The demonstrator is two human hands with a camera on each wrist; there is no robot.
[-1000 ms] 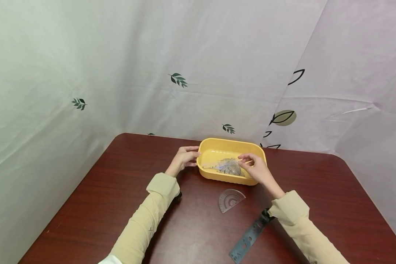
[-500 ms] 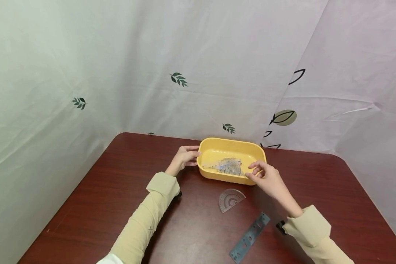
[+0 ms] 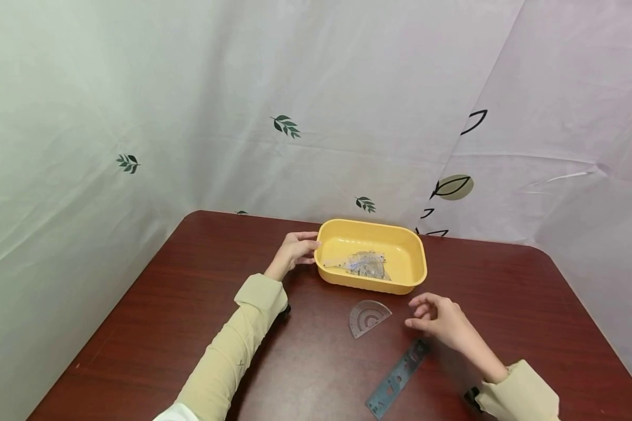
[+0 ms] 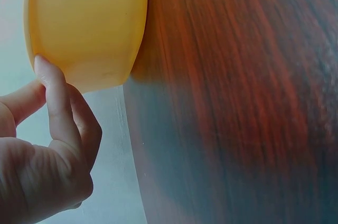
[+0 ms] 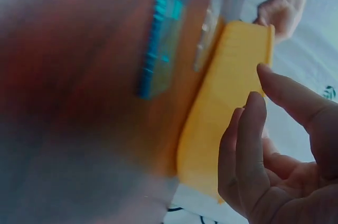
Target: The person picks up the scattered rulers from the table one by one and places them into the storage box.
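Note:
A yellow plastic tub [image 3: 371,288] stands near the back of the table. My left hand [image 3: 293,252] pinches its left rim, thumb at the edge and fingers against the outside; the left wrist view shows this hold on the tub wall [image 4: 87,28]. Inside the tub lies a crumpled clear plastic bag [image 3: 367,266]; what it contains is too small to tell. My right hand [image 3: 445,321] hovers over the table in front of the tub's right end, fingers loosely bent and holding nothing. Close below it is a translucent bluish ruler [image 3: 397,379] with cut-out shapes. Left of that hand lies a clear protractor [image 3: 368,319].
The dark red-brown wooden table [image 3: 163,327] has rounded far corners. Pale cloth [image 3: 316,169] with leaf prints hangs behind it and at both sides. The ruler lies slantwise towards the near edge.
My right hand has left the bag in the tub, drawn back over the rim and come towards the ruler's far end. The left hand and the tub have stayed in place.

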